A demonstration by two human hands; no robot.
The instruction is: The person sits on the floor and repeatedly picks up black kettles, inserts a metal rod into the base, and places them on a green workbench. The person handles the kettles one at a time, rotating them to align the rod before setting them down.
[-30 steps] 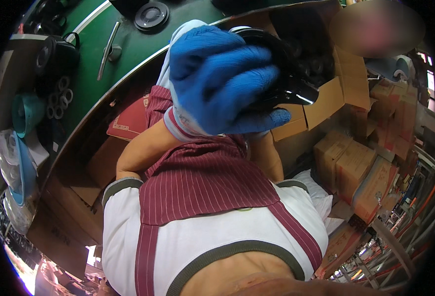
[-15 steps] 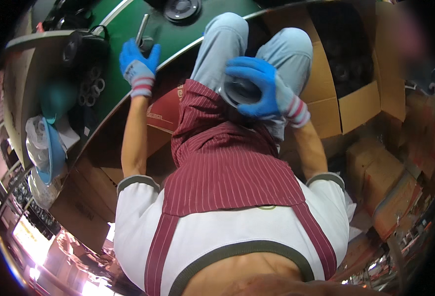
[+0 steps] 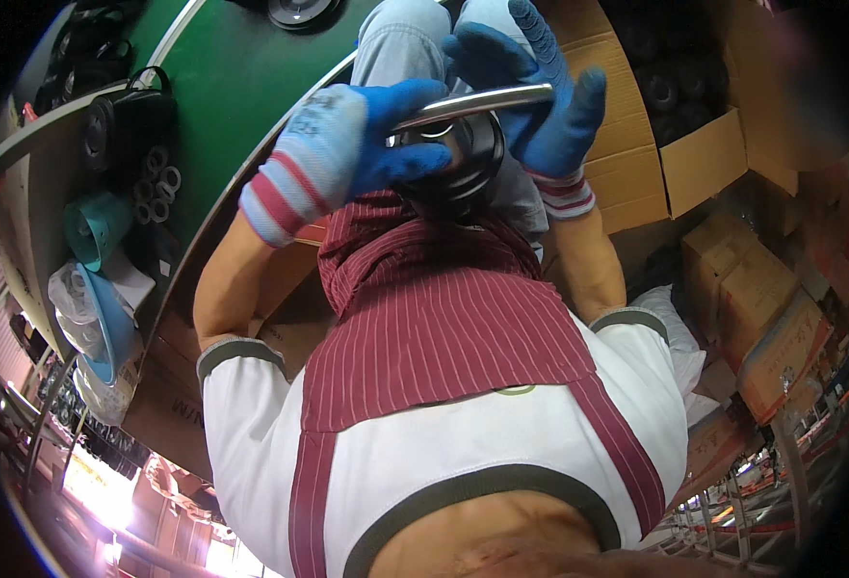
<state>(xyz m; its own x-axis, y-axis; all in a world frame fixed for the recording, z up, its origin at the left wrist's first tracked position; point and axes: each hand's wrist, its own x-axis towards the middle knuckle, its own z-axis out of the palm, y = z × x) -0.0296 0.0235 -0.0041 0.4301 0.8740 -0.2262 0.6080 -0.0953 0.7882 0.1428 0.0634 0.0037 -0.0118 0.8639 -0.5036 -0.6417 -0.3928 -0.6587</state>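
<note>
In my lap rests a round black part (image 3: 472, 173) with stepped rings. My gloved left hand (image 3: 371, 135) is closed around the near-left end of a tool with a long, shiny, slightly curved metal bar (image 3: 492, 100), which lies across the top of the black part. What sits beneath the bar is partly hidden by my left fingers. My gloved right hand (image 3: 549, 106) is open beside the part, fingers spread, with the bar's far end in front of its palm. Whether that palm touches the bar, I cannot tell.
A green tabletop (image 3: 222, 87) at upper left carries a black round piece (image 3: 299, 8), several pale rings (image 3: 159, 188) and a black device with a handle (image 3: 126, 125). Teal (image 3: 102, 226) and blue (image 3: 106, 318) basins stand left. An open cardboard box (image 3: 704, 164) holds black parts at right.
My left hand has come off the green table to my lap, bringing the metal-bar tool over the black part. My right hand has opened from around the part and now spreads beside it.
</note>
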